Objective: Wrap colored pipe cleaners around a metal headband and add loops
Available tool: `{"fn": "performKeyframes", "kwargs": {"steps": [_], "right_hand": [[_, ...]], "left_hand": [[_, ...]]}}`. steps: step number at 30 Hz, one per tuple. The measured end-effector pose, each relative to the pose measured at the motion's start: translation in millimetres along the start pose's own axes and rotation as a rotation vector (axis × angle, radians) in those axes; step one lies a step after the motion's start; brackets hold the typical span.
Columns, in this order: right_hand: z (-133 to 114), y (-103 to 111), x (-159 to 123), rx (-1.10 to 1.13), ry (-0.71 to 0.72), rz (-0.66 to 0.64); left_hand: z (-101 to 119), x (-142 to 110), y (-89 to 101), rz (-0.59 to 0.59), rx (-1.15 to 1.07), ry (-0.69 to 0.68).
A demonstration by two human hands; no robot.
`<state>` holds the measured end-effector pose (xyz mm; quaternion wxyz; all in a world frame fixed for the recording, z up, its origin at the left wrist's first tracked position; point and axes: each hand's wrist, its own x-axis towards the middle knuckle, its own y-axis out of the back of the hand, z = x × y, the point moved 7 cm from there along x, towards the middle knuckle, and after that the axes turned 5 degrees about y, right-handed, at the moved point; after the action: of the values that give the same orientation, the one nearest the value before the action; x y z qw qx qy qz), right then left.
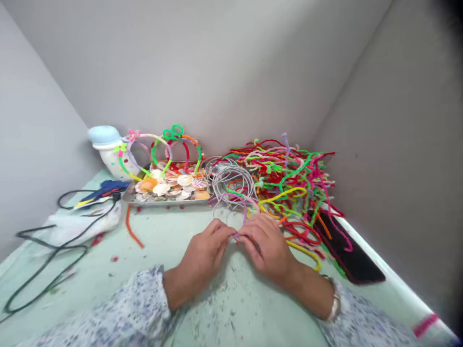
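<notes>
Pinched narrowly between the fingers (226, 233) of the left hand (202, 260) and right hand (267, 246), a thin pink-wrapped wire hoop (246, 207), its long curve arcing forward from the fingertips toward a pile of pipe cleaners (285, 178) on the tabletop (162, 231).

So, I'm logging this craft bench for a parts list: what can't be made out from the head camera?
Head view:
- What the left hand and right hand pinch: their fingers cover it.
- The metal tray's floor: seashells cover it.
- The black flat item: pipe cleaners cover its upper end.
- The black cable's far end: cut off by the left edge.
- The red specks: too small to identify.
</notes>
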<state>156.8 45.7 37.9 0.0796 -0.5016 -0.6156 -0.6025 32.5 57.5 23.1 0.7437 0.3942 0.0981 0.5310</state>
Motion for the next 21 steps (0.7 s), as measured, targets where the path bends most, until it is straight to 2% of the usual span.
{"fn": "performKeyframes", "kwargs": {"steps": [21], "right_hand": [[-2.7, -2.8, 4.9, -0.046, 0.026, -0.044]], "left_hand": [[1.5, 3.2, 1.6, -0.012, 0.009, 0.041]]}}
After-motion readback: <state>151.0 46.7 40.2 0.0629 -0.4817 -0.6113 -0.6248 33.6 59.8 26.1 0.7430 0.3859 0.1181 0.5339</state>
